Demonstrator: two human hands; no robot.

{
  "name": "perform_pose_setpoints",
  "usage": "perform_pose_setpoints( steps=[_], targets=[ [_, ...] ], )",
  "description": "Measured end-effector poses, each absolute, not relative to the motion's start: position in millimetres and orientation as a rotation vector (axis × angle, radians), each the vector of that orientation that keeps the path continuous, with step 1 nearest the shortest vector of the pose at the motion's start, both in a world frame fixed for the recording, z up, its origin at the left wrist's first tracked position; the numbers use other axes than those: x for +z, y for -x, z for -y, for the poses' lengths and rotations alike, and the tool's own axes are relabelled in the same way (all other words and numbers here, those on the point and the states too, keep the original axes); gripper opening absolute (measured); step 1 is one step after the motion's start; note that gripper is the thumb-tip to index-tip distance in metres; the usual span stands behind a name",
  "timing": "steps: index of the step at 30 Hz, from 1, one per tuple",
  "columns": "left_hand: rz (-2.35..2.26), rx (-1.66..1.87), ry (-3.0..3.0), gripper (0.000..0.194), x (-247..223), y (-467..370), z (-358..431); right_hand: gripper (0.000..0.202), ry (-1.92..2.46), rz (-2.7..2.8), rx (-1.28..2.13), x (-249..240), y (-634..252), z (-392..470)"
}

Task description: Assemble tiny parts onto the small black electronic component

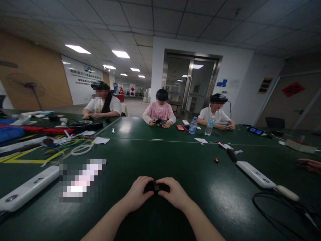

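Note:
Between my two hands is a small dark object (156,186), black with a greyish middle; its exact kind is too dim to make out. My left hand (139,191) grips its left end between thumb and fingers. On the opposite end, my right hand (174,192) is closed in the same way, so both hold it level just above the green table (160,157). The fingers hide most of its two ends.
White power strips lie at left (32,189) and right (255,174), with a black cable (265,207) near the right one. A blurred bright phone-like item (84,179) rests left of me. Two water bottles (193,126) stand farther back. Three people sit across; another person's hand (311,165) shows at right.

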State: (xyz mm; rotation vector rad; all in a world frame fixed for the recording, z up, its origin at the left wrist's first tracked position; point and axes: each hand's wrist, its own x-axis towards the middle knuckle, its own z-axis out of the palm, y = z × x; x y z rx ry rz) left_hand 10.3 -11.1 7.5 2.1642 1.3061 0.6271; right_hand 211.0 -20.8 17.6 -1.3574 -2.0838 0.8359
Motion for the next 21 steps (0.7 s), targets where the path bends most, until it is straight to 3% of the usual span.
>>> perform_pose_setpoints(
  steps=[9,21],
  targets=[
    [-1.307,0.642,-2.034,0.051,10.3,-10.6,14.3,0.016,1.277,2.054,0.877,22.5,-209.9,23.7],
    [-1.240,0.664,-2.126,0.037,10.0,-11.2,13.9,0.017,1.198,1.996,0.922,16.9,-209.9,21.4]
  ],
)
